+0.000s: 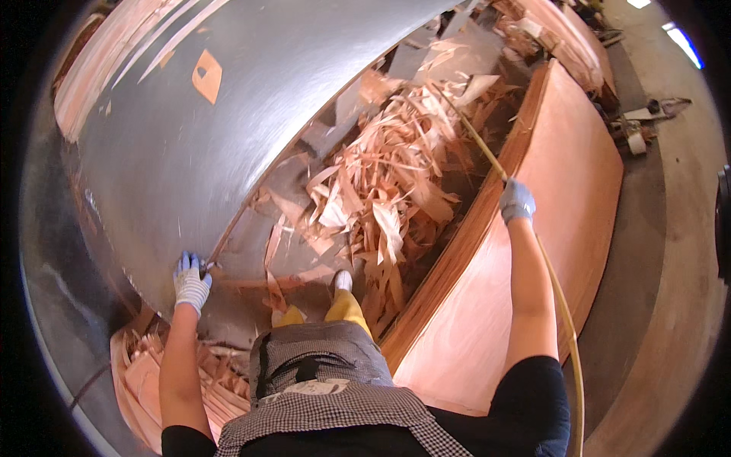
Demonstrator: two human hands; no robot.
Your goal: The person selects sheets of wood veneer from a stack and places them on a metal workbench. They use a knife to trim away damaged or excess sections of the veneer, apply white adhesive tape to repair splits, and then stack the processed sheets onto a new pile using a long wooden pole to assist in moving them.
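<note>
My right hand, in a grey glove, is closed around a long thin yellowish pole. One end of the pole reaches over a heap of torn wood veneer scraps on the floor; the other end runs back past my right arm. A gloved left hand of mine, blue at the fingertips, rests with fingers apart at the near edge of a large grey smooth-topped table. Something small and dark shows beside its thumb, too small to name.
To my right stands a thick stack of veneer sheets. More veneer strips lie at the lower left, and other sheets rest on the table's far left. A diamond-shaped veneer piece lies on the tabletop. Floor scraps surround my feet.
</note>
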